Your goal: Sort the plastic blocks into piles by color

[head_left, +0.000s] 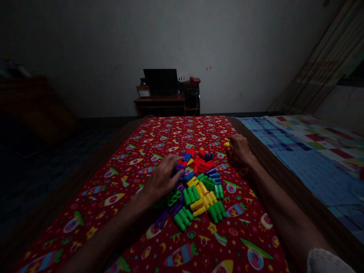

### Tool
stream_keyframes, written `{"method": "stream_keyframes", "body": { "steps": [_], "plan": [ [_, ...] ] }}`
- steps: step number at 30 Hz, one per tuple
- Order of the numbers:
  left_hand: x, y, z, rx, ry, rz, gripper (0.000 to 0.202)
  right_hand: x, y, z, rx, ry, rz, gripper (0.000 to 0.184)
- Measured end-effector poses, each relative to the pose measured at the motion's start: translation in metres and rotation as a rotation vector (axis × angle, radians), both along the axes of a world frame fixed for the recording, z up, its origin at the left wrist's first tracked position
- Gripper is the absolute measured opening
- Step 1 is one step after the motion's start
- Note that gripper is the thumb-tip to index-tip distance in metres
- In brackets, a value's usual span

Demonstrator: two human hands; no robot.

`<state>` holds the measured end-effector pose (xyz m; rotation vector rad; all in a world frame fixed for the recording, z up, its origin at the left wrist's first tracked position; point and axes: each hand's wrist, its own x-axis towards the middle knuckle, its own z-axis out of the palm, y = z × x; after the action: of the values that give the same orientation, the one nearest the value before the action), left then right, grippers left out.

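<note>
A heap of plastic building pieces (199, 185) in red, blue, yellow, green and purple lies on a red cloth (159, 136) printed with rockets and planets. My left hand (163, 180) rests on the left side of the heap, fingers curled over purple and blue pieces. Off to the right of the heap, my right hand (240, 149) has its fingers closed around a yellow piece (226, 144) at the heap's far right edge. Both forearms reach in from the bottom of the view.
The red cloth covers a long wooden-edged surface (284, 170). A checked blue and multicoloured sheet (307, 148) lies to the right. At the far wall stands a small desk (167, 100) with a dark screen (160, 81). The left side of the room is dark.
</note>
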<state>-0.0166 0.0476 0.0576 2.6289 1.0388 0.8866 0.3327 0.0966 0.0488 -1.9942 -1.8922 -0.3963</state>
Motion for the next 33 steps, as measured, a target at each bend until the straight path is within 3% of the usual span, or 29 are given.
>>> {"method": "stream_keyframes", "body": {
  "steps": [3,6,8,11,15,18,21,23,27,31,33],
  "plan": [
    [0.006,-0.026,0.010,-0.092,0.213,-0.343,0.038,-0.024,-0.001,0.015,0.035,0.038,0.098,0.036],
    [0.010,-0.043,0.006,-0.070,0.363,-0.426,0.046,-0.056,-0.010,0.022,0.021,0.102,0.280,0.035],
    [0.011,-0.044,-0.001,-0.059,0.376,-0.383,0.031,-0.079,-0.021,0.024,-0.014,0.157,0.462,0.032],
    [0.010,-0.033,-0.008,-0.083,0.186,-0.241,0.018,-0.111,-0.042,0.028,-0.110,0.269,0.755,0.027],
    [0.007,-0.011,-0.009,-0.284,-0.231,0.143,0.035,-0.135,-0.064,0.032,-0.240,0.362,0.994,0.032],
    [0.009,-0.001,-0.013,-0.541,-0.466,0.244,0.046,-0.144,-0.069,0.030,-0.239,0.330,1.029,0.042],
    [0.013,0.002,-0.019,-0.764,-0.592,0.160,0.054,-0.146,-0.065,0.026,-0.194,0.343,0.999,0.032],
    [0.013,0.000,-0.019,-0.801,-0.601,0.094,0.057,-0.140,-0.059,0.026,-0.162,0.392,0.939,0.024],
    [0.009,-0.013,-0.010,-0.508,-0.380,-0.021,0.045,-0.102,-0.035,0.032,0.010,0.434,0.597,0.020],
    [0.013,-0.034,-0.003,-0.181,0.075,-0.378,0.035,-0.044,-0.013,0.030,0.087,0.186,0.107,0.022],
    [0.018,-0.043,-0.004,-0.099,0.256,-0.476,0.033,-0.020,-0.009,0.023,0.050,0.075,-0.059,0.025]
  ]
}}
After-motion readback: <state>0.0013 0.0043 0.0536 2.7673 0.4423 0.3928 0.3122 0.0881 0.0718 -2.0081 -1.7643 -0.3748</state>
